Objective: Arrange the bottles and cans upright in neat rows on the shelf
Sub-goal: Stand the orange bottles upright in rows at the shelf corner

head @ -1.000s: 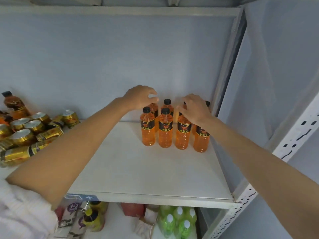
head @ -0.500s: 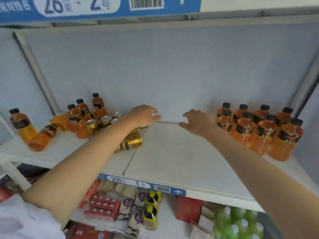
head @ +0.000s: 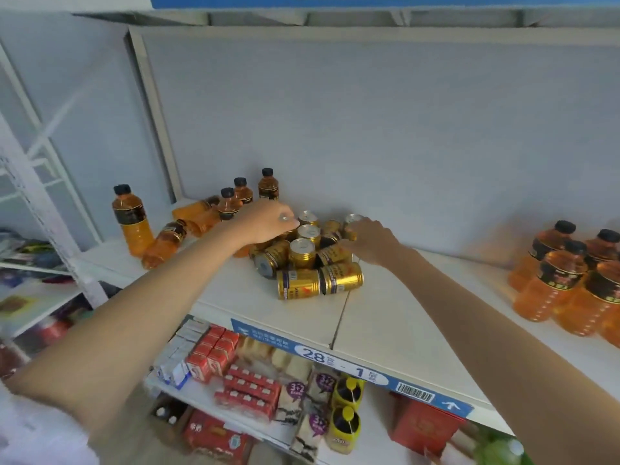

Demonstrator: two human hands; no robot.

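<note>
Both hands have left the tidy bottles [head: 570, 280] for the can pile [head: 308, 260]: left hand [head: 268, 221] pinches 1 can top, right hand [head: 369, 243] curls on another. Cans next.

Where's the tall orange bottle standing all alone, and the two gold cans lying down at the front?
Lone orange bottle [head: 131, 220]: head view, on its label.
Left lying gold can [head: 298, 284]: head view, on its side.
Right lying gold can [head: 343, 278]: head view, on its side.

cans [head: 310, 260] mid-shelf, bottles [head: 570, 283] right
</note>
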